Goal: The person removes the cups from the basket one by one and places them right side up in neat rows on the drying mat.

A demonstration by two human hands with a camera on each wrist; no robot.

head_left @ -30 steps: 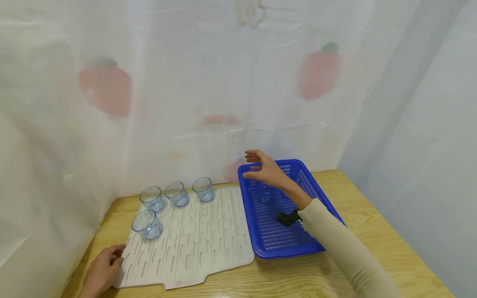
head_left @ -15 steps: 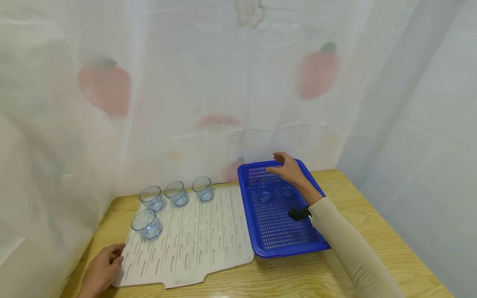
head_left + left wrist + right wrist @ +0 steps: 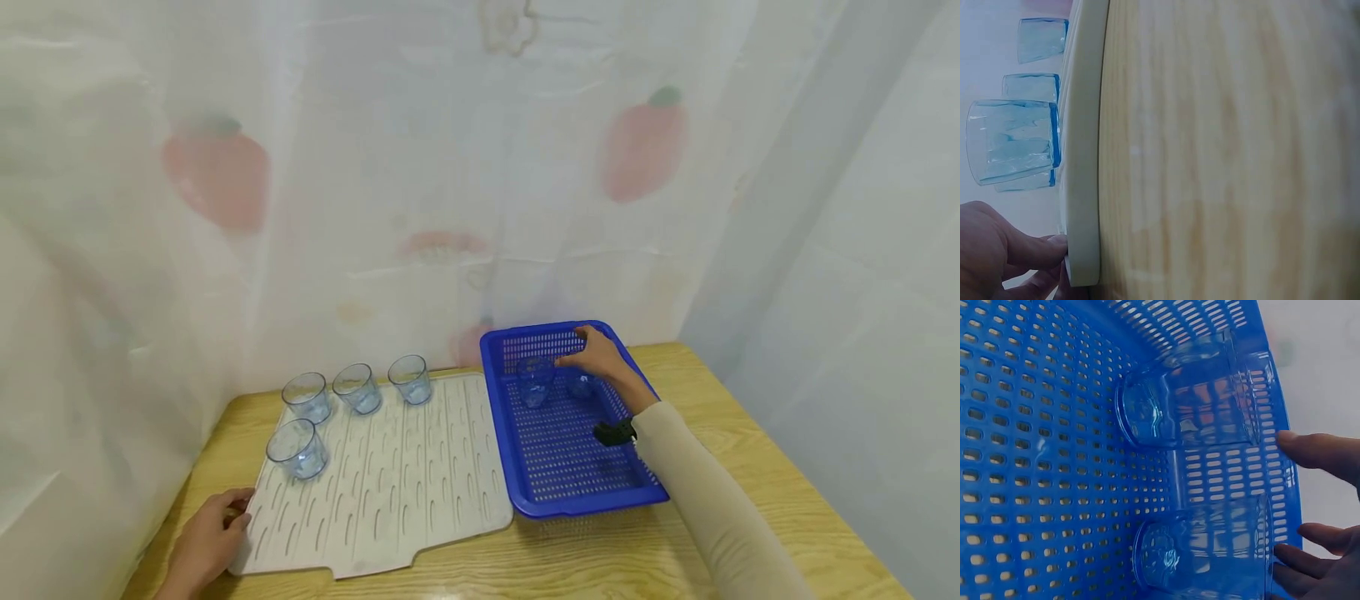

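My right hand [image 3: 600, 354] reaches into the blue plastic basket [image 3: 502, 454], thumb and fingers spread apart. Two clear blue-tinted glasses stand upright in it: a left glass [image 3: 533, 385] and a right glass [image 3: 581, 385], partly covered by the hand. In the right wrist view the fingers [image 3: 1300, 562] come right to the rim of the right glass [image 3: 1207, 550], while the thumb [image 3: 1316, 450] is near the rim of the left one [image 3: 1191, 400]. My left hand [image 3: 206, 533] pinches the near left edge of a pale draining mat [image 3: 397, 500], thumb on top [image 3: 1047, 250].
Several glasses stand upright on the mat: three along its back, like this glass [image 3: 409, 381], and another glass [image 3: 297, 450] before them at the left. The wooden table [image 3: 750, 467] extends right of the basket. A white printed curtain [image 3: 450, 167] hangs behind.
My right hand has moved rightward and down, from above the basket's back left rim to over the right glass. The left hand and the glasses have stayed put.
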